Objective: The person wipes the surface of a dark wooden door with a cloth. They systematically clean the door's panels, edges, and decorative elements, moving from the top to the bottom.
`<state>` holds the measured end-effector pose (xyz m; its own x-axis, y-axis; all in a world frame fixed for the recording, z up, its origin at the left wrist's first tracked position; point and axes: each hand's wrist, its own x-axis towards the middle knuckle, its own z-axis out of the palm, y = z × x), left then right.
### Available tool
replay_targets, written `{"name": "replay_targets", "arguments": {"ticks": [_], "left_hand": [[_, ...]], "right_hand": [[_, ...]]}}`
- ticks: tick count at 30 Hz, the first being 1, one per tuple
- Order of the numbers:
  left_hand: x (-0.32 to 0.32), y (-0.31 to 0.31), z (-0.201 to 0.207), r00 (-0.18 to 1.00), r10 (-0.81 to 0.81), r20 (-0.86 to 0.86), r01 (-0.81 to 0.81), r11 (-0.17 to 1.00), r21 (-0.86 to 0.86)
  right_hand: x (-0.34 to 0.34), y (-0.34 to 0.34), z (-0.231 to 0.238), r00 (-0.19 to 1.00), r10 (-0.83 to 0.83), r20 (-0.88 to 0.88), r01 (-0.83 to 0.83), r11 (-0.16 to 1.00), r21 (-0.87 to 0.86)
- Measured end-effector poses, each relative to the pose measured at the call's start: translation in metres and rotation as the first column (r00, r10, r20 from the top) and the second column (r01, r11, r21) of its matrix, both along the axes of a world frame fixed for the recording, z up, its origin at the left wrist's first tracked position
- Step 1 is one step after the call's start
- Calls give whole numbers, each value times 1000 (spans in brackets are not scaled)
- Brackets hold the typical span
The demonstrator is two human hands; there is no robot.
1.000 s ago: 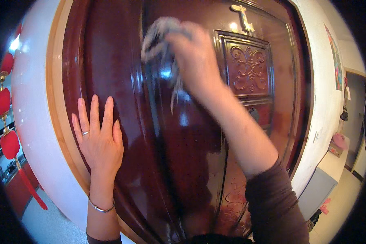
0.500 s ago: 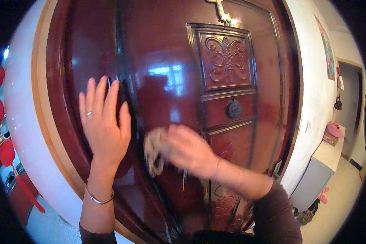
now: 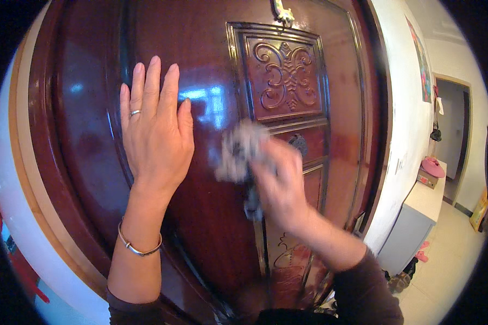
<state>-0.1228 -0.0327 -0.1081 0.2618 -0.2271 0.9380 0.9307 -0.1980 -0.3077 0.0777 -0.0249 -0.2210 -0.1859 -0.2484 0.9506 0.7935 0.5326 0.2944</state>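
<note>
Cut off along its top edge is a glossy dark-red door (image 3: 217, 244), its giraffe ornament (image 3: 283, 13) only partly shown. Left of the half-hidden round fitting (image 3: 299, 143), a blurred grey cloth (image 3: 239, 153) is clasped by the right hand (image 3: 283, 181); toward the door's left edge, the left hand (image 3: 157, 132) is spread, empty.

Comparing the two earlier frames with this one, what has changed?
The right hand brought the cloth down the door, then up and right, toward the dark round fitting. The left hand moved right across the door's front. The view shifted right too. Nothing was taken hold of or let go: the cloth stayed in the right hand, and the left hand stayed open.
</note>
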Motion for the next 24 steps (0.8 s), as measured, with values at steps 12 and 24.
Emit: {"name": "replay_targets", "arguments": {"ticks": [12, 24], "left_hand": [[-2, 6, -1, 998, 66, 2, -65, 994, 87], [-3, 7, 0, 989, 146, -10, -145, 988, 58]], "right_hand": [[-8, 9, 107, 996, 21, 92, -49, 949, 311], [51, -11, -62, 934, -172, -313, 144, 984, -109]]}}
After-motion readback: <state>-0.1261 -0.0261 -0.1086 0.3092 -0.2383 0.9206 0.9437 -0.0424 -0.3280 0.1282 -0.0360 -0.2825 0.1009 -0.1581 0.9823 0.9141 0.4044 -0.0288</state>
